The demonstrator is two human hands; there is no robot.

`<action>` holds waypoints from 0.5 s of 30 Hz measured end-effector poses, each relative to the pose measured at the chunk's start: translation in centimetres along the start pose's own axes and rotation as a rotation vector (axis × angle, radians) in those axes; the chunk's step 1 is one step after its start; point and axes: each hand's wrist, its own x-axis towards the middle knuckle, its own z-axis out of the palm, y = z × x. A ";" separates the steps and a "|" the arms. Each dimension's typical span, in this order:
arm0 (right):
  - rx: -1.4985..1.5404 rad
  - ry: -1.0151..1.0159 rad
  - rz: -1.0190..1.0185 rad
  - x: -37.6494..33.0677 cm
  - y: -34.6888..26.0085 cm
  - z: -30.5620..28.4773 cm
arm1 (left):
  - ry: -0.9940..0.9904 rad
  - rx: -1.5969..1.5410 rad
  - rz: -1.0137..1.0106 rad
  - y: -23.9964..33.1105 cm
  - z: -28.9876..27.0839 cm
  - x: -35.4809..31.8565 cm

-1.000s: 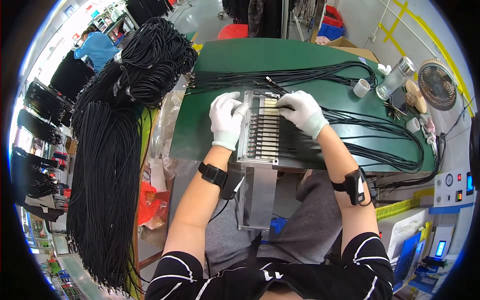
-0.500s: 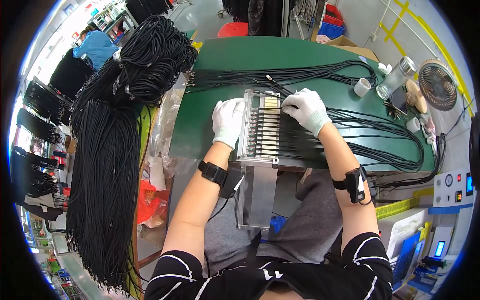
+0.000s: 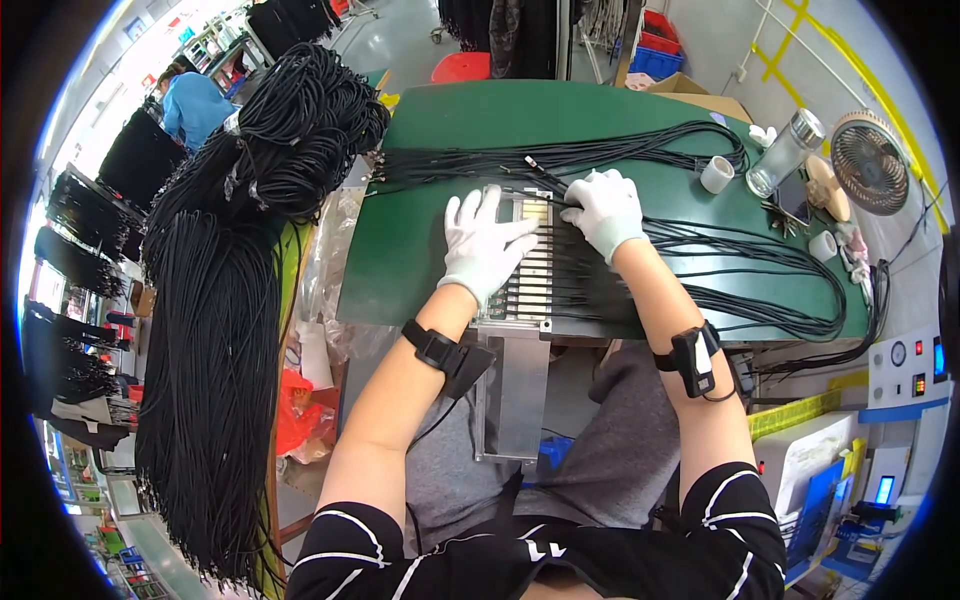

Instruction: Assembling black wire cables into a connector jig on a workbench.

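Observation:
A metal fixture with a row of pale cream slots lies at the front edge of the green table, black cable ends set side by side in it. Gloved in white, my left hand is spread over the fixture's left side, hiding part of it, with nothing visible in its grasp. My right hand, also gloved, curls its fingers at the upper right of the fixture around a black cable. That cable's pale-tipped end points up and left; the exact grip is partly hidden by the fingers.
Looped black cables trail right across the green table. A big bundle of black cables hangs at left. A glass bottle, white roll and small fan stand at right. A person in blue is far left.
My left hand has moved right from the fixture's left edge onto it, and its fingers have spread. My right hand has shifted slightly left, its fingers more curled.

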 end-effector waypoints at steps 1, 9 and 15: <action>-0.058 -0.057 0.027 0.1 0.0 0.3 | 0.029 0.010 0.014 -0.2 0.4 0.1; 0.197 -0.043 -0.100 0.0 1.7 -1.6 | 0.377 -0.487 -0.281 -3.1 1.2 0.7; 0.385 0.016 -0.173 -0.2 -2.1 -1.7 | 0.351 -0.475 -0.074 -1.8 0.5 0.5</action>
